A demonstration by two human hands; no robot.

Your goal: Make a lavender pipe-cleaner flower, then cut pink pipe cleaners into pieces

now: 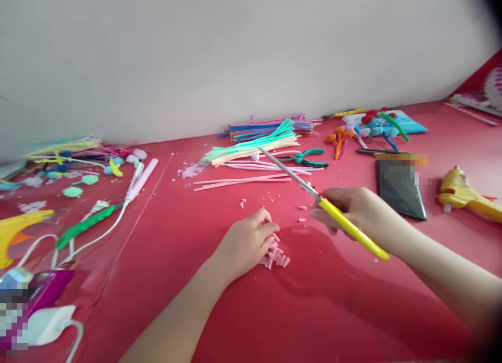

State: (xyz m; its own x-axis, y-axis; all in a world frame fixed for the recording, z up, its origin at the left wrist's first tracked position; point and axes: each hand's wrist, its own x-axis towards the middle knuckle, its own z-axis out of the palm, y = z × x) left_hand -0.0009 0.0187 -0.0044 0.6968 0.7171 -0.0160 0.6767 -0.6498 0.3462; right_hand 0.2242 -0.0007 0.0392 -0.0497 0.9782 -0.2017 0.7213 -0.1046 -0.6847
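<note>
My right hand (363, 211) grips a pair of scissors (349, 224) by the yellow handle. The metal blades point up and left over the table and look together. Lower and to the left, my left hand (243, 242) rests on the table with its fingers curled at a small heap of cut pink pipe cleaner pieces (277, 257). Its fingertips partly hide the heap, so how many pieces they hold is not visible. A few loose pink scraps (301, 220) lie between the two hands. Beyond them are uncut pink pipe cleaners (243, 182).
Bundled turquoise and cream pipe cleaners (254, 145) lie near the wall, beside teal-handled pliers (309, 158). On the right are a dark phone-like slab (400, 188) and a yellow glue gun (466, 193). A pink hair-straightener-like tool (141, 181), its cord and a green-handled tool (88, 226) occupy the left.
</note>
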